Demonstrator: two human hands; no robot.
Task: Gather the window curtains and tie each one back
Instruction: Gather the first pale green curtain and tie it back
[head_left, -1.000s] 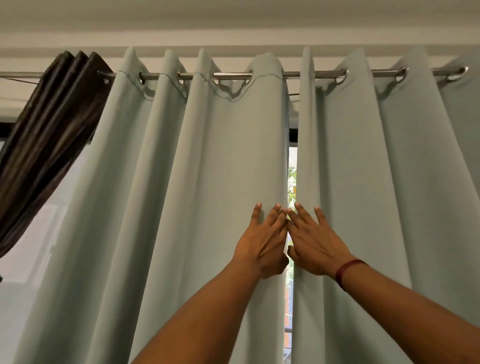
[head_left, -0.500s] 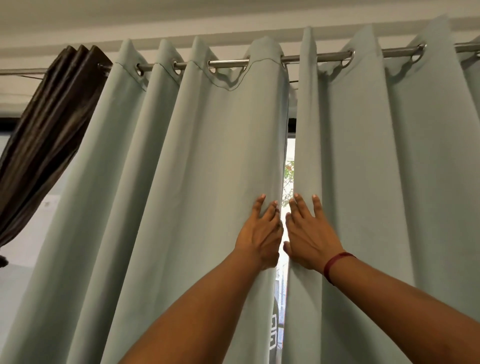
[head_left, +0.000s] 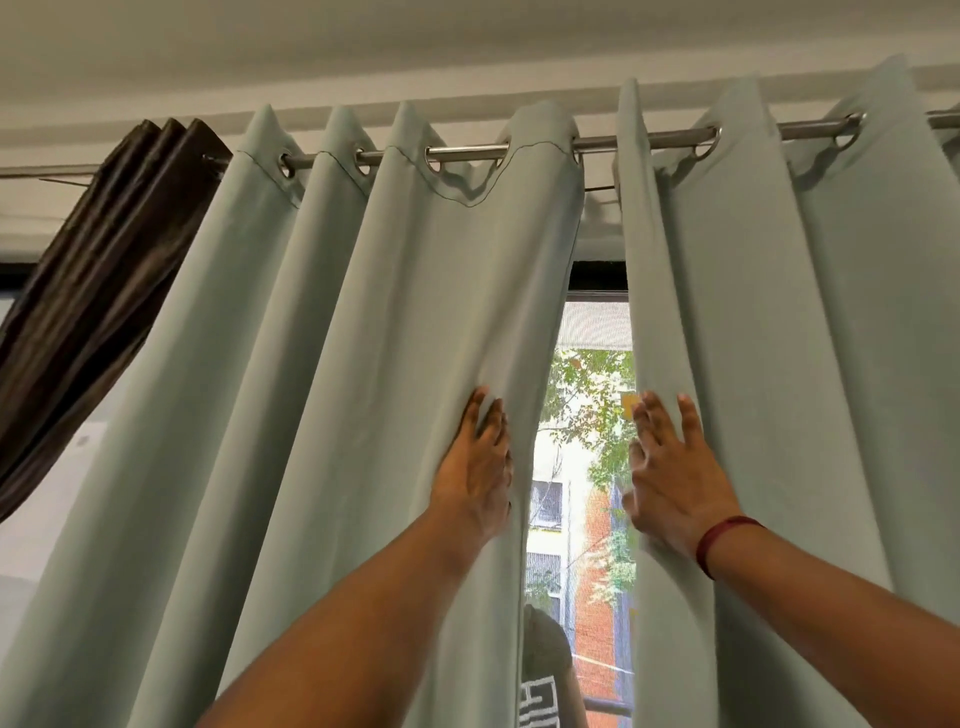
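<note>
Left hand: up at the inner edge of the left curtain, palm against the cloth.
Left fingers: straight and close together, pressing into the fabric, a small fold bunched over them; thumb out of sight, so cannot tell whether it hooks round the edge.
Right hand: flat on the inner edge of the right curtain, a little blurred.
Right fingers: spread and stretched upward, pinching nothing.
Wristband: dark red, snug round the right wrist.
Curtains: pale green, both hung by metal rings on the rod, one either side of the opening, untied, falling in long folds.
Gap: open between the two hands, hands well apart, each on its own curtain edge.
Window: showing through the gap, with green leaves and a red-and-white building outside.
Brown curtain: far left on the same rod, bunched tight and swept down to the left.
Low in the gap: something dark with white markings, too unclear to name.
</note>
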